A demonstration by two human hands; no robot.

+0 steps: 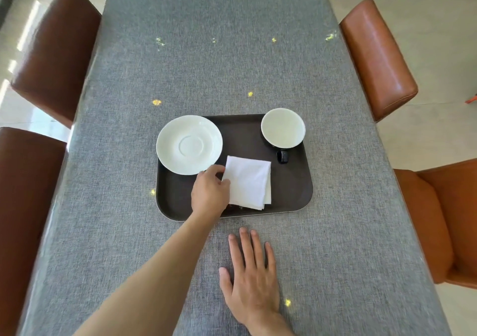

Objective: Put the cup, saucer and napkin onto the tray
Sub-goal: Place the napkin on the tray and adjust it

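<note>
A dark brown tray (291, 188) lies on the grey table. On its far left corner sits a white saucer (189, 144), overhanging the rim. A cup (283, 127) with a white inside and a black handle stands in the far right corner. A folded white napkin (249, 182) lies in the tray's middle. My left hand (209, 193) reaches over the tray's near edge and pinches the napkin's left edge. My right hand (249, 276) rests flat on the table in front of the tray, fingers spread, holding nothing.
The table (216, 64) is covered in grey cloth with small yellow specks. Brown leather chairs stand at the left (55, 51) and right (378, 59) sides, with more chairs nearer me at both edges.
</note>
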